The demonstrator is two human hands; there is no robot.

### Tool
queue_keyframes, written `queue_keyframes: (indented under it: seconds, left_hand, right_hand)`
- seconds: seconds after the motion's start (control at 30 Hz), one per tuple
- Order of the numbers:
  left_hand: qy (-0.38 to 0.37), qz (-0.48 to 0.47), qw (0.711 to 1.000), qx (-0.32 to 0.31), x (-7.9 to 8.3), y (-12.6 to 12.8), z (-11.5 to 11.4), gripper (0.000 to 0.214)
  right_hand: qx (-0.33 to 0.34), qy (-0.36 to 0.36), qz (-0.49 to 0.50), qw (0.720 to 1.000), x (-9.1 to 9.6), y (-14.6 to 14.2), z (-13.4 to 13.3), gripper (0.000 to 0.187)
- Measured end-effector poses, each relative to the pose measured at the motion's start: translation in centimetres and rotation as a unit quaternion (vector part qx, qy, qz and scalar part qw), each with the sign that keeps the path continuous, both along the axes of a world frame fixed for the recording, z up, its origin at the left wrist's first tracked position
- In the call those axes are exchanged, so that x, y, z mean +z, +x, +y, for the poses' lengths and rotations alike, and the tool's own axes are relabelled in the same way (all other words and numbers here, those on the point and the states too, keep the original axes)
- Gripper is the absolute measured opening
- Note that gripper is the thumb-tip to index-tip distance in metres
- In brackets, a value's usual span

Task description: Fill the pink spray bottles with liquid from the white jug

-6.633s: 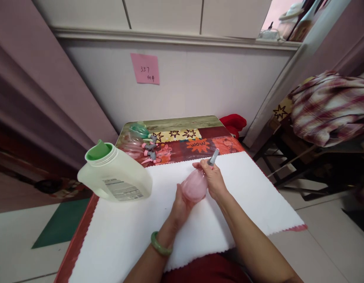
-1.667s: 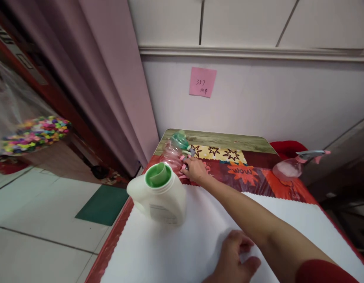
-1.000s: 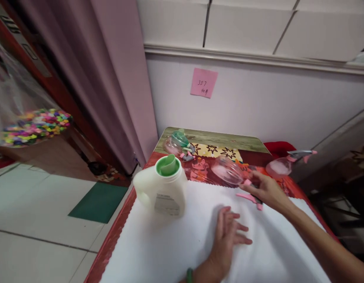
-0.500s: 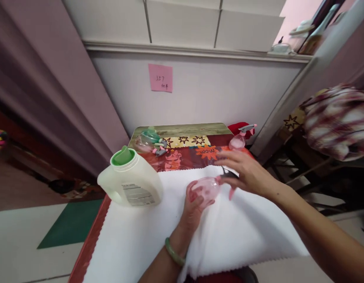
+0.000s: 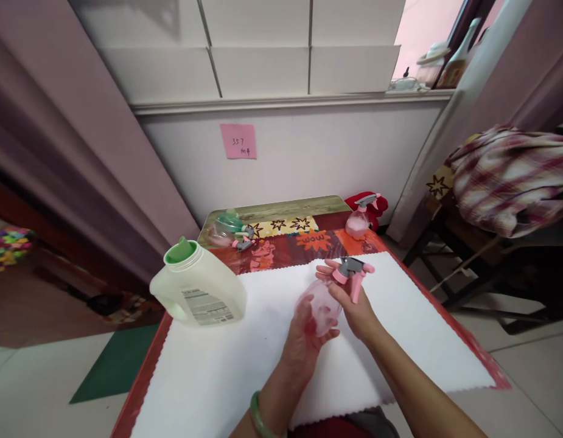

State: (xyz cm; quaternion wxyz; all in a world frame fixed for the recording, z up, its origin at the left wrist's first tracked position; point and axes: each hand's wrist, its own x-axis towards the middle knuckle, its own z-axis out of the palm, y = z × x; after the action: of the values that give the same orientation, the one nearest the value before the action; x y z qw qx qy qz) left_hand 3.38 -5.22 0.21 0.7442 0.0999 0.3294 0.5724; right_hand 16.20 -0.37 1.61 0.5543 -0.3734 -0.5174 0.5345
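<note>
From the left, we have a detergent jug (image 5: 199,292) standing on the white mat (image 5: 208,377), with a green spray bottle (image 5: 230,219) lying beyond it. Over the mat's middle, our left hand (image 5: 302,340) cups the tilted pink spray bottle (image 5: 321,304), while our right hand (image 5: 358,309) straddles its neck, how firmly we cannot tell. Farther right, another spray bottle (image 5: 356,225) stands upright.

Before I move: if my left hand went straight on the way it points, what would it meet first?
The pink spray bottle: your left hand touches its body. Roughly beyond, along that line, is your right hand near the neck, though depth is hard to judge.
</note>
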Motion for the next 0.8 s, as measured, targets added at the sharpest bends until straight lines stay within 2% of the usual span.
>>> queue_keyframes:
  seconds: [0.07, 0.13, 0.17, 0.2, 0.23, 0.33, 0.4, 0.47, 0.53, 0.6, 0.8]
  left_hand:
    - [-0.011, 0.010, 1.000, 0.018, -0.4, 0.3, -0.6, 0.049]
    - [-0.025, 0.010, 0.997, 0.077, -0.6, -0.4, -0.7, 0.047]
    - [-0.030, 0.012, 0.994, 0.105, -0.6, -1.1, -0.6, 0.047]
    - [-0.033, 0.016, 0.992, 0.123, -0.7, -2.0, -0.3, 0.047]
    - [-0.031, 0.026, 0.991, 0.129, -0.7, -2.9, -0.1, 0.048]
    - [-0.028, 0.060, 0.987, 0.147, -0.8, -5.4, 0.8, 0.047]
    - [-0.033, 0.071, 0.985, 0.155, -1.2, -6.4, 1.2, 0.043]
    - [-0.042, 0.077, 0.983, 0.161, -1.7, -6.7, 1.5, 0.039]
    - [-0.049, 0.081, 0.982, 0.164, -2.3, -6.7, 1.7, 0.040]
    - [-0.051, 0.084, 0.981, 0.166, -2.7, -6.5, 1.8, 0.042]
    - [-0.047, 0.080, 0.980, 0.174, -2.4, -6.4, 1.5, 0.043]
  right_hand:
    - [0.020, 0.004, -0.041, 0.999, -0.2, 1.0, 0.5, 0.054]
    - [0.022, 0.028, -0.139, 0.990, -1.3, 2.6, 1.0, 0.068]
    - [0.011, 0.047, -0.211, 0.976, -2.3, 3.7, 1.4, 0.080]
    - [-0.008, 0.068, -0.295, 0.953, -3.3, 5.0, 1.8, 0.090]
    - [-0.039, 0.079, -0.378, 0.922, -4.4, 6.6, 2.3, 0.089]
    - [-0.126, 0.016, -0.571, 0.811, -7.5, 11.9, 4.1, 0.077]
    - [-0.127, -0.022, -0.650, 0.749, -9.1, 15.2, 5.2, 0.077]
    - [-0.113, -0.029, -0.697, 0.708, -10.1, 17.5, 6.1, 0.079]
    - [-0.105, -0.026, -0.718, 0.687, -10.7, 18.7, 6.8, 0.082]
    - [-0.104, -0.019, -0.726, 0.680, -11.0, 19.1, 7.1, 0.085]
    - [-0.137, 0.022, -0.714, 0.686, -11.7, 19.6, 6.7, 0.081]
